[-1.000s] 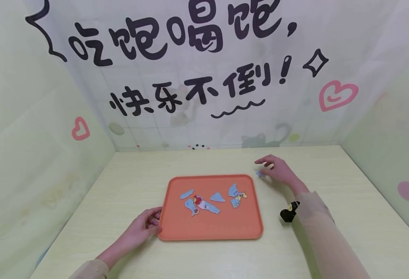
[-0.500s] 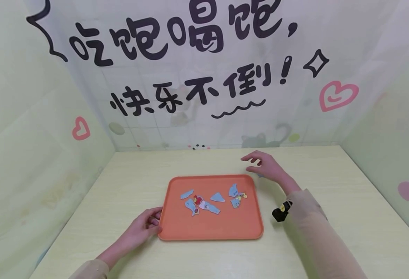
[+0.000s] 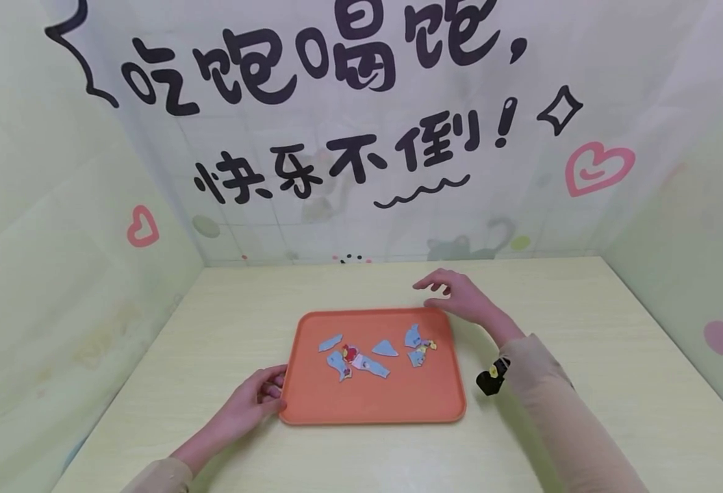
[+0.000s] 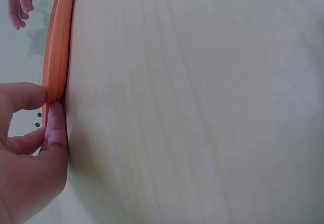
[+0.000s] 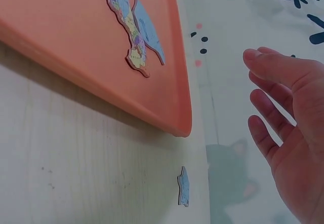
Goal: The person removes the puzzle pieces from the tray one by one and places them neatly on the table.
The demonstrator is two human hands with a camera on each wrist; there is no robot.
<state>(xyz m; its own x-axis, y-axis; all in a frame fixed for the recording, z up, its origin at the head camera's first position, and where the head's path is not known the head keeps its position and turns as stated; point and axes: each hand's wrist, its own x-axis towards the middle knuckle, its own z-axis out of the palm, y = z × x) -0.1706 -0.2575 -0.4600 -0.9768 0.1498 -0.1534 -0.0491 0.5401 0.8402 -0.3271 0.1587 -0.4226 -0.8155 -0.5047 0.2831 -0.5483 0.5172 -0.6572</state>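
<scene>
An orange tray lies on the table, with several flat, irregular light-blue puzzle pieces on it. My left hand grips the tray's left rim. In the left wrist view, its fingers hold the tray edge. My right hand hovers at the tray's far right corner, fingers loosely bent and holding nothing. In the right wrist view, that hand is apart from the tray. One blue puzzle piece lies on the table beyond the tray corner; in the head view my hand hides it.
The pale wooden table is enclosed by printed cloth walls at the back and both sides. A black device is strapped at my right wrist. Table surface extends around the tray on all sides.
My right hand has moved left from beside the loose blue puzzle piece to the tray's far right corner. The left hand, tray and pieces on it stay as they were.
</scene>
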